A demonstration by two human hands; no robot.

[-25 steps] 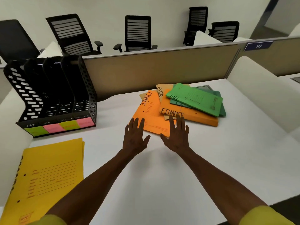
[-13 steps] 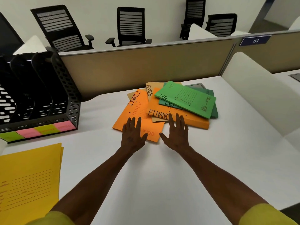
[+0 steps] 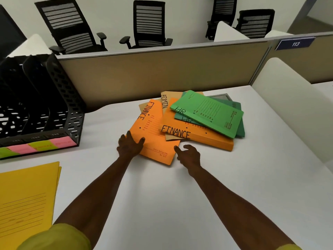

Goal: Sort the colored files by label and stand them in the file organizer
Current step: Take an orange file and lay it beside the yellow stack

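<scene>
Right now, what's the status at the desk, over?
Left hand grips the near orange FINANCE file; right hand open beside it. File organizer empty. Second FINANCE file overlaps the first.

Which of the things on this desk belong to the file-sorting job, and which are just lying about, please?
Part of the job:
- orange FINANCE files
- green HR files
- tan ADMIN file
- black mesh file organizer
- yellow files

Just lying about:
- black office chairs
- blue 113 sign

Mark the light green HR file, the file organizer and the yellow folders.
light green HR file (image 3: 210,112): head view, middle of its cover.
file organizer (image 3: 70,105): head view, perforated right side wall.
yellow folders (image 3: 27,195): head view, top cover.
</scene>
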